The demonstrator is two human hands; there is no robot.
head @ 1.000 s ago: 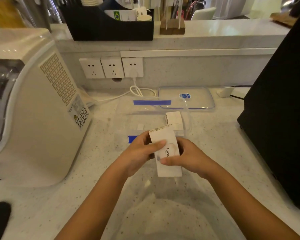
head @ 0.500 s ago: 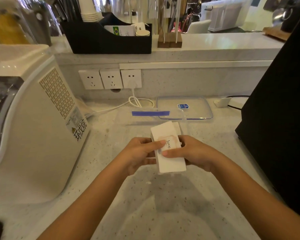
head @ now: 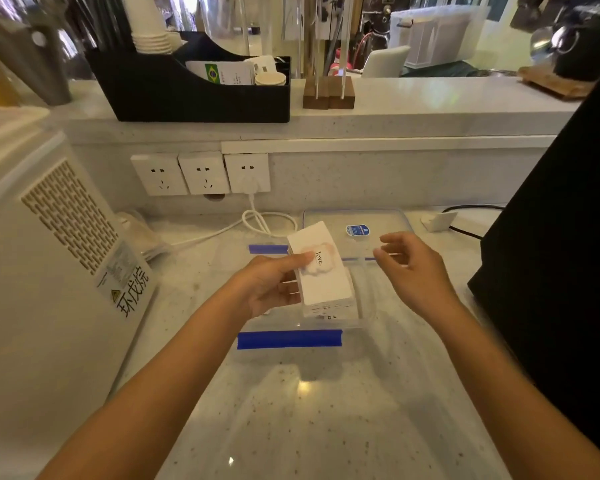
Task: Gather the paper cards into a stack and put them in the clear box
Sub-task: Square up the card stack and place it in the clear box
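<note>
My left hand (head: 274, 284) grips a thick stack of white paper cards (head: 321, 271); the top card shows a pink cloud and the word "love". The stack is tilted, and its lower end sits inside the clear box (head: 368, 303), which has blue clips at its near and far sides. My right hand (head: 413, 268) hovers just right of the stack, fingers apart and holding nothing. The box's clear lid (head: 381, 220) lies flat behind the box.
A large white appliance (head: 49, 258) stands on the left of the counter. A black machine (head: 561, 244) fills the right side. Wall sockets (head: 201, 173) with a white cable (head: 257, 220) are behind the box. A raised shelf carries a black organiser (head: 187, 91).
The stack has moved forward into the clear box. My right hand has let go of the stack and drawn away to the right; my left hand still holds it.
</note>
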